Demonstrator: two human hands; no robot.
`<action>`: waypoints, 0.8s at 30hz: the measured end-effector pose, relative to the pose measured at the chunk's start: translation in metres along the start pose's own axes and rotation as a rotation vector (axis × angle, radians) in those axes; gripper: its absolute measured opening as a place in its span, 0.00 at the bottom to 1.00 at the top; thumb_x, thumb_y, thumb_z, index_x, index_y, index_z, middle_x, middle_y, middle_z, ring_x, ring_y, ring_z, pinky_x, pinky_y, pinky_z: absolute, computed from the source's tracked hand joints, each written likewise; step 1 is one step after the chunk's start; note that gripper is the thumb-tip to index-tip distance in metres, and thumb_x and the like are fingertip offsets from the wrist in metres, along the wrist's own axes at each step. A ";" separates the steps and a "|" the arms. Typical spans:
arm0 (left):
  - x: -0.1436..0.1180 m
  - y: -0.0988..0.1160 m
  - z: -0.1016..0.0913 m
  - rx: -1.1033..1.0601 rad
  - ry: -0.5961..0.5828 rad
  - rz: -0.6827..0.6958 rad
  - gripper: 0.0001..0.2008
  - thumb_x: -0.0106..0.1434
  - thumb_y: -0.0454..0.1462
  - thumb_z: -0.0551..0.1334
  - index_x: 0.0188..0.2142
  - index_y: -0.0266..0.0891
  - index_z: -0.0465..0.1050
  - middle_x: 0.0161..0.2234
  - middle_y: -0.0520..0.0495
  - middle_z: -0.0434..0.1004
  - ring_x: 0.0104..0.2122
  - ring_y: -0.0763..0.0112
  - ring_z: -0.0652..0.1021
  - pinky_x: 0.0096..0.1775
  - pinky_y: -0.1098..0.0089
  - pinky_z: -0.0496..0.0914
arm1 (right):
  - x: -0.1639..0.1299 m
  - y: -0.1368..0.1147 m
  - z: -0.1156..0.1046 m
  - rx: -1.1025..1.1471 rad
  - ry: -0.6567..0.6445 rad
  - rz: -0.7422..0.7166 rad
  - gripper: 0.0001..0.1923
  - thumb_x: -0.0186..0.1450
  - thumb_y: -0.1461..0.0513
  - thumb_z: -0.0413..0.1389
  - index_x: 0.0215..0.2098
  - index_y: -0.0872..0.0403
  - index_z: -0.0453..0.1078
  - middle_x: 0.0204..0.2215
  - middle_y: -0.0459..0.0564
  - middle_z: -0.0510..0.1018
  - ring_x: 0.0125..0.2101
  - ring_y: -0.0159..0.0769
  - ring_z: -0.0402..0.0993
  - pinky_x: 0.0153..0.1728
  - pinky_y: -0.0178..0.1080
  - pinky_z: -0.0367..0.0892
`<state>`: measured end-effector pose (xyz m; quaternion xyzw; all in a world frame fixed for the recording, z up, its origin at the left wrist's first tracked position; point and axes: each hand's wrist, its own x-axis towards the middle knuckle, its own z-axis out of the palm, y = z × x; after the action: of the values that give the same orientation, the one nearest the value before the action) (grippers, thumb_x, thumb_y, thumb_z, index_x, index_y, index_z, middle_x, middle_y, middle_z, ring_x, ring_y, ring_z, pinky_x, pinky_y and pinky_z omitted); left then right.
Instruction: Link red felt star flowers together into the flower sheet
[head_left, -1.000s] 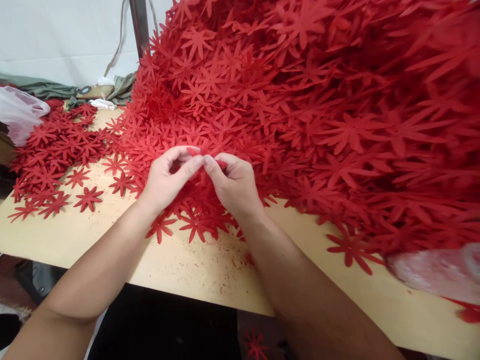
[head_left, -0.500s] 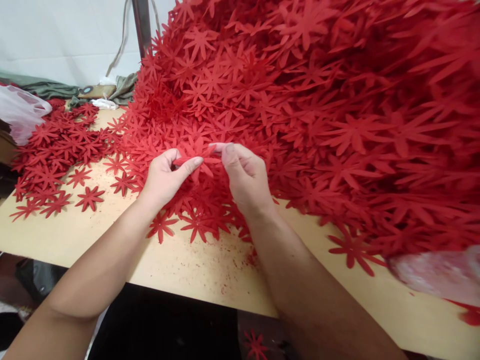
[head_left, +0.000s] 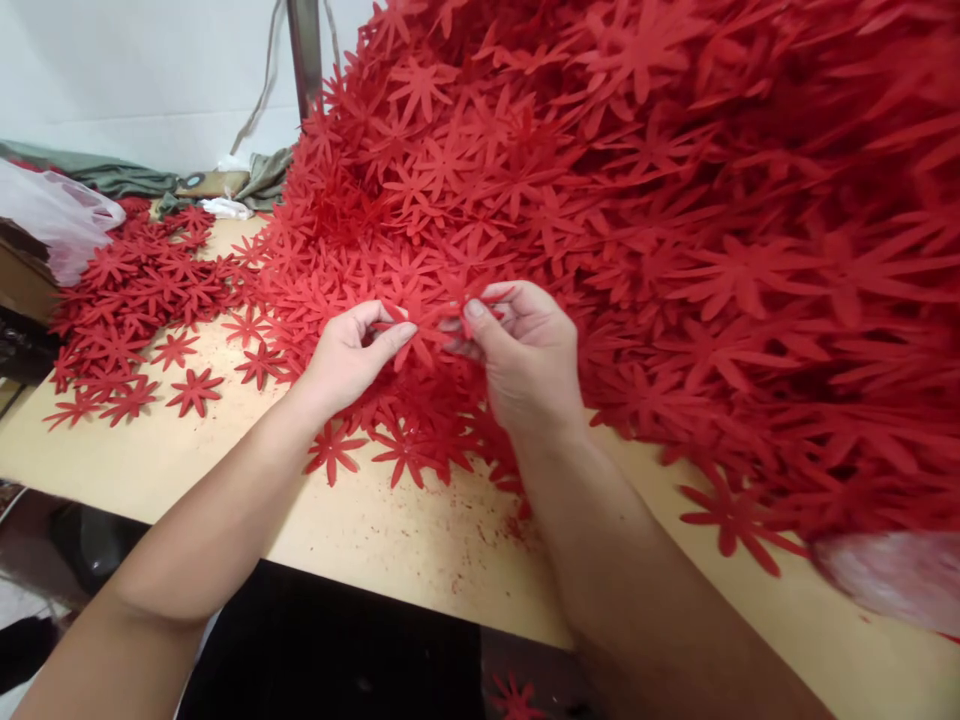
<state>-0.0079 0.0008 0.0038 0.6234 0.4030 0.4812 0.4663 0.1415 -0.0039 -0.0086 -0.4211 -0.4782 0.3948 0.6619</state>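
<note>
Between thumb and fingers, my left hand (head_left: 346, 355) pinches a red flower-shaped cutout (head_left: 424, 328) with long narrow petals. Close beside it on the right, my right hand (head_left: 538, 358) is closed, with red petals showing at its thumb and fingertips. Those petals look like a second red cutout, though where one piece ends and the other begins is hard to make out. Both hands hover in front of a big heap of similar red cutouts (head_left: 442, 170), and the matching colour hides some edges.
A smaller pile of red cutouts (head_left: 142, 285) lies at the left, near a white plastic bag (head_left: 64, 215). Single cutouts (head_left: 195, 392) and red crumbs are scattered on the pale tabletop (head_left: 360, 530). A clear plastic piece (head_left: 892, 575) rests at the right.
My right hand has shifted right and its fingers have curled in, with red petals now at its fingertips. My left hand keeps its pinch. The whole view has moved slightly.
</note>
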 end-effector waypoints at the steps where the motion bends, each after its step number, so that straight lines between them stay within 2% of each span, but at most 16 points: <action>1: 0.000 -0.001 0.000 0.012 0.007 -0.008 0.10 0.57 0.39 0.65 0.27 0.37 0.66 0.23 0.57 0.66 0.23 0.80 0.66 0.29 0.75 0.61 | 0.000 0.000 0.000 -0.018 0.018 -0.004 0.12 0.56 0.56 0.61 0.30 0.49 0.62 0.19 0.38 0.66 0.17 0.25 0.62 0.22 0.34 0.64; 4: -0.001 -0.001 0.001 0.096 0.014 -0.017 0.12 0.59 0.38 0.63 0.24 0.38 0.63 0.20 0.58 0.62 0.22 0.80 0.63 0.28 0.74 0.59 | -0.001 -0.004 0.000 -0.099 0.096 -0.019 0.10 0.57 0.59 0.59 0.29 0.50 0.60 0.17 0.38 0.66 0.15 0.27 0.63 0.19 0.34 0.61; 9: -0.006 -0.002 0.001 0.215 0.059 0.004 0.18 0.62 0.44 0.60 0.21 0.40 0.55 0.19 0.58 0.54 0.21 0.79 0.59 0.27 0.72 0.55 | 0.000 -0.016 -0.001 -0.244 0.240 0.017 0.06 0.58 0.66 0.56 0.26 0.51 0.62 0.14 0.40 0.66 0.12 0.29 0.61 0.17 0.36 0.56; 12: -0.007 -0.004 0.001 0.253 0.078 -0.014 0.19 0.61 0.46 0.60 0.22 0.40 0.56 0.20 0.58 0.55 0.23 0.78 0.60 0.29 0.72 0.56 | 0.003 -0.016 -0.003 -0.370 0.340 0.046 0.09 0.59 0.67 0.53 0.23 0.51 0.62 0.13 0.42 0.64 0.12 0.31 0.60 0.19 0.39 0.57; 15: -0.008 -0.006 0.001 0.262 0.062 -0.047 0.18 0.58 0.48 0.62 0.23 0.40 0.59 0.21 0.58 0.59 0.24 0.77 0.62 0.31 0.72 0.58 | 0.006 -0.006 -0.008 -0.479 0.368 -0.028 0.09 0.60 0.62 0.54 0.22 0.51 0.64 0.15 0.45 0.65 0.16 0.32 0.60 0.24 0.42 0.60; 17: -0.009 -0.005 0.002 0.262 0.048 -0.046 0.19 0.57 0.50 0.63 0.23 0.40 0.59 0.21 0.58 0.60 0.24 0.77 0.63 0.31 0.71 0.58 | 0.007 0.003 -0.012 -0.560 0.357 -0.164 0.11 0.59 0.55 0.55 0.27 0.55 0.71 0.22 0.53 0.71 0.23 0.37 0.66 0.30 0.46 0.64; 20: -0.010 -0.003 0.002 0.269 0.067 -0.039 0.22 0.56 0.51 0.63 0.21 0.40 0.56 0.20 0.58 0.56 0.24 0.77 0.60 0.30 0.71 0.56 | 0.004 0.011 -0.016 -0.716 0.351 -0.441 0.28 0.58 0.45 0.53 0.40 0.60 0.77 0.38 0.66 0.75 0.41 0.49 0.71 0.46 0.56 0.64; 22: -0.011 -0.002 0.002 0.235 0.074 -0.060 0.24 0.55 0.52 0.64 0.21 0.40 0.53 0.20 0.58 0.54 0.23 0.78 0.59 0.29 0.71 0.55 | -0.002 0.010 -0.014 -0.730 0.232 -0.547 0.30 0.60 0.44 0.51 0.44 0.59 0.77 0.43 0.66 0.76 0.48 0.51 0.70 0.52 0.58 0.60; 24: -0.012 -0.002 0.003 0.158 0.058 -0.099 0.24 0.54 0.52 0.64 0.21 0.40 0.53 0.20 0.58 0.54 0.23 0.79 0.59 0.28 0.71 0.55 | -0.011 0.007 -0.008 -0.613 0.003 -0.483 0.25 0.61 0.48 0.53 0.46 0.56 0.75 0.44 0.63 0.77 0.47 0.47 0.73 0.51 0.55 0.64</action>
<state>-0.0072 -0.0106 -0.0013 0.6235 0.4830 0.4422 0.4272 0.1457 -0.0127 -0.0198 -0.4754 -0.6582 0.0658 0.5800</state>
